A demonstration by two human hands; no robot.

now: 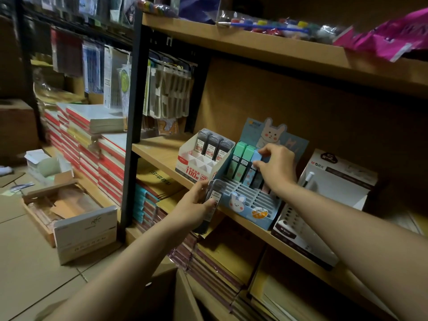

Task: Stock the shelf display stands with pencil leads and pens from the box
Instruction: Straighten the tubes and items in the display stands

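A slim pale-blue plastic pencil-lead case [256,158], judged light, rigid and slick, is pinched near its top by the right hand [276,166] in the back row of the blue rabbit-print cardboard display stand [249,205]. Grey lead cases [214,195] are gripped by the left hand [196,206] at the wooden shelf's front edge [234,216]. Front slots lie open; neighbouring stands crowd both sides.

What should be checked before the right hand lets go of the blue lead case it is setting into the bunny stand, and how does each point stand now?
1. Right hand pinches the blue lead case: ok.
2. Case stands next to the two green cases in the back row: ok.
3. Case fully seated in its slot: cannot tell, fingers cover it.
4. Free slots remain in the bunny stand: ok.
5. Left hand holds the grey lead cases ready: ok.
6. White stand has empty front slots: ok.
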